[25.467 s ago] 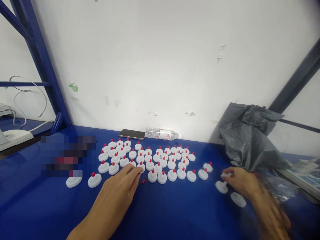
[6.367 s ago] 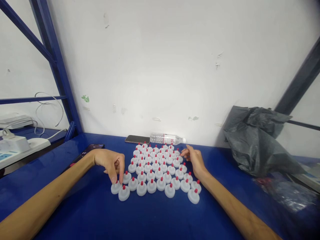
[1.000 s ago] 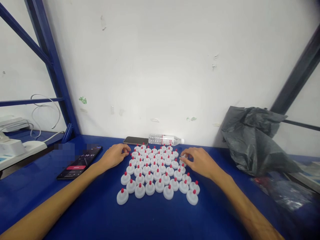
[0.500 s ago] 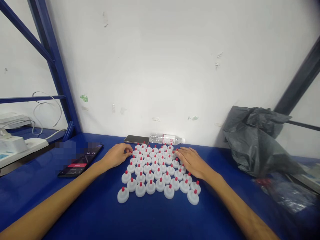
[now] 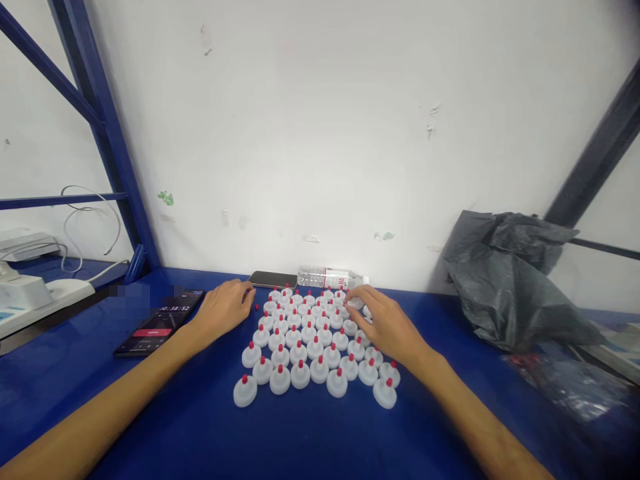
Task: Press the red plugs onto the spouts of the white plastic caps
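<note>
White round bottle caps (image 5: 300, 375) with red tips stand in several rows on the blue table. My right hand (image 5: 387, 327) is at the back right of the rows, thumb and index finger closed on a white cap (image 5: 355, 303). That cap looks tilted, its red tip pointing left, and the fingers partly cover it. Just left of the back rows, my left hand (image 5: 226, 308) hovers low over the table, fingers loosely bent and apart, with nothing seen in them. A small loose red tip (image 5: 257, 307) lies on the table by its fingertips.
Behind the rows lie a dark phone (image 5: 273, 279) and a clear water bottle (image 5: 330, 277) along the wall. A phone with a lit timer (image 5: 160, 323) is at the left. A grey plastic bag (image 5: 505, 280) and clear plastic wrapping (image 5: 570, 387) occupy the right.
My left hand has drawn back leftward, and a red tip now shows on the table beside it. My right hand's fingers have closed on a white cap and tilted it.
</note>
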Demonstrator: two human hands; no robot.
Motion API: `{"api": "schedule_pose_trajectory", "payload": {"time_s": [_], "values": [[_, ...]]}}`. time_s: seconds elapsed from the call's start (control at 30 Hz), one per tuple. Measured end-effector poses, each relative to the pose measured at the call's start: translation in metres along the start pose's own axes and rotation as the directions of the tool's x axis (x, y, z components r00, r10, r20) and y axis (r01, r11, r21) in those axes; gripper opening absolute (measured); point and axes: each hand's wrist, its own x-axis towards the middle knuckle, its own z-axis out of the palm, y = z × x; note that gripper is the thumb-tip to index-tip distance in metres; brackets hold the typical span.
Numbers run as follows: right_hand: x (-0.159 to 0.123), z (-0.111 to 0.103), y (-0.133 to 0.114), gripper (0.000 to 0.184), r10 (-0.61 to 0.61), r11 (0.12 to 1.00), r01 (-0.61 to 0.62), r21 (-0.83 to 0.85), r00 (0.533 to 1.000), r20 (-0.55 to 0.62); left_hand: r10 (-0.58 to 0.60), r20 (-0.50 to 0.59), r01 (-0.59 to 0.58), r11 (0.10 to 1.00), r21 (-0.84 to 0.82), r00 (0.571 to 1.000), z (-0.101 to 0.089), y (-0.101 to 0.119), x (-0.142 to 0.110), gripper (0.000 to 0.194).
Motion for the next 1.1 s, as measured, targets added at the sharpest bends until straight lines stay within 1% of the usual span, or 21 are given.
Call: {"api": "schedule_pose_trajectory", "payload": {"time_s": [0.07, 0.1, 0.17, 0.23, 0.3, 0.33, 0.37, 0.47, 0.53, 0.6, 0.67, 0.7, 0.77, 0.87, 0.9, 0.93, 0.97, 1.0, 1.03, 1.07, 1.1], "values": [[0.0, 0.002, -0.009, 0.017, -0.074, 0.997, 0.074, -0.013, 0.997, -0.013, 0.049, -0.14, -0.048, 0.999, 0.012, 0.989, -0.007, 0.008, -0.004, 0.035], [0.0, 0.003, -0.014, 0.021, -0.111, 0.994, 0.111, -0.018, 0.993, -0.027, 0.098, -0.216, -0.1, 0.995, 0.003, 0.971, -0.011, 0.012, -0.007, 0.034], [0.001, 0.006, -0.022, 0.026, -0.195, 0.981, 0.194, -0.018, 0.979, -0.059, 0.231, -0.339, -0.257, 0.966, -0.034, 0.912, -0.018, 0.023, -0.015, 0.03], [0.001, 0.008, -0.031, 0.029, -0.28, 0.96, 0.28, -0.014, 0.955, -0.099, 0.389, -0.4, -0.447, 0.892, -0.059, 0.83, -0.022, 0.034, -0.025, 0.025], [0.002, 0.01, -0.039, 0.03, -0.345, 0.938, 0.347, -0.01, 0.928, -0.138, 0.526, -0.413, -0.592, 0.805, -0.041, 0.743, -0.023, 0.047, -0.036, 0.019], [0.002, 0.011, -0.043, 0.029, -0.371, 0.927, 0.374, -0.009, 0.916, -0.155, 0.578, -0.404, -0.639, 0.769, -0.021, 0.709, -0.023, 0.053, -0.041, 0.018], [0.002, 0.011, -0.047, 0.029, -0.394, 0.917, 0.399, -0.01, 0.903, -0.17, 0.614, -0.39, -0.667, 0.745, -0.002, 0.686, -0.022, 0.059, -0.045, 0.018], [0.001, 0.013, -0.056, 0.022, -0.469, 0.88, 0.474, -0.024, 0.861, -0.194, 0.674, -0.326, -0.702, 0.711, 0.045, 0.663, -0.018, 0.072, -0.054, 0.022], [0.001, 0.014, -0.058, 0.017, -0.517, 0.853, 0.52, -0.041, 0.832, -0.202, 0.705, -0.29, -0.714, 0.694, 0.093, 0.647, -0.015, 0.076, -0.055, 0.019], [0.0, 0.016, -0.058, 0.015, -0.542, 0.837, 0.546, -0.046, 0.814, -0.208, 0.724, -0.264, -0.715, 0.683, 0.146, 0.638, -0.012, 0.077, -0.054, 0.022], [0.0, 0.017, -0.059, 0.013, -0.533, 0.84, 0.542, -0.025, 0.816, -0.222, 0.714, -0.256, -0.697, 0.697, 0.167, 0.652, -0.008, 0.075, -0.052, 0.027], [0.001, 0.017, -0.06, 0.012, -0.515, 0.85, 0.526, -0.008, 0.83, -0.215, 0.696, -0.254, -0.682, 0.715, 0.152, 0.672, -0.007, 0.075, -0.051, 0.029], [0.002, 0.015, -0.062, 0.009, -0.473, 0.878, 0.479, 0.016, 0.87, -0.142, 0.639, -0.244, -0.644, 0.762, 0.07, 0.73, -0.004, 0.074, -0.05, 0.033], [0.005, 0.007, -0.057, 0.02, -0.414, 0.91, 0.414, 0.012, 0.91, -0.008, 0.512, -0.22, -0.547, 0.824, -0.147, 0.83, -0.005, 0.071, -0.048, 0.041], [0.006, 0.004, -0.051, 0.023, -0.383, 0.924, 0.383, -0.001, 0.924, -0.007, 0.459, -0.215, -0.501, 0.838, -0.217, 0.862, -0.007, 0.069, -0.046, 0.044], [0.007, 0.001, -0.042, 0.025, -0.339, 0.941, 0.338, -0.017, 0.94, -0.033, 0.392, -0.216, -0.441, 0.854, -0.276, 0.894, -0.01, 0.064, -0.043, 0.047], [0.007, -0.003, -0.03, 0.024, -0.263, 0.965, 0.261, -0.039, 0.961, -0.083, 0.312, -0.218, -0.369, 0.874, -0.315, 0.925, -0.012, 0.059, -0.039, 0.05], [0.007, -0.006, -0.016, 0.023, -0.149, 0.988, 0.143, -0.051, 0.977, -0.15, 0.221, -0.218, -0.285, 0.901, -0.329, 0.951, -0.015, 0.053, -0.035, 0.05], [0.006, -0.01, -0.002, 0.025, -0.016, 0.999, 0.007, -0.049, 0.98, -0.2, 0.129, -0.215, -0.193, 0.931, -0.311, 0.968, -0.017, 0.046, -0.03, 0.051], [0.004, -0.012, 0.013, 0.028, 0.097, 0.994, -0.108, -0.034, 0.965, -0.243, 0.059, -0.203, -0.11, 0.961, -0.254, 0.977, -0.019, 0.039, -0.024, 0.05], [0.003, -0.015, 0.026, 0.031, 0.175, 0.982, -0.188, -0.025, 0.948, -0.267, 0.01, -0.173, -0.04, 0.984, -0.173, 0.985, -0.02, 0.033, -0.019, 0.048]]}}
